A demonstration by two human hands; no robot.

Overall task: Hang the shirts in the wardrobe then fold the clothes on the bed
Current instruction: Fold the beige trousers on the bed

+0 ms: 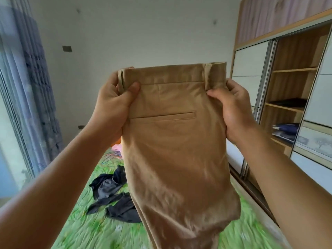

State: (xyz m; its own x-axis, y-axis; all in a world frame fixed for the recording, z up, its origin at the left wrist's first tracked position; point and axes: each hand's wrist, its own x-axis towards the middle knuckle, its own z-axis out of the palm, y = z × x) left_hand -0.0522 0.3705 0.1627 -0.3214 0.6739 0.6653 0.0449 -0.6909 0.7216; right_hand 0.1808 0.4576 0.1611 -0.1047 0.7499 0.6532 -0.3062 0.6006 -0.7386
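Looks like we're into the folding part: the tan trousers [176, 141] are held up over the bed [80, 230], left hand [115, 103] and right hand [233, 108] each pinching a waistband corner, thumbs in front. Dark clothes [113, 194] lie crumpled at the left, hangers [111, 157] farther back. No shirts visible in the wardrobe [291, 97] on the right, so can't confirm hanging's done.

Plain tan trousers [176, 141] fill the centre. Behind them, from six to eight o'clock, lies a bright green sheet [80, 230] with pale mottled marks. On it at seven o'clock are black and charcoal clothes [107, 187], with a small pink cloth [116, 147] above. At nine o'clock hangs a grey-lilac curtain [36, 78] with a darker blotched pattern. The wall [134, 33] at twelve is white. At three o'clock is a brown wood-grain wardrobe [296, 51] with white door panels, and a blue and white bundle [285, 130] on a shelf.
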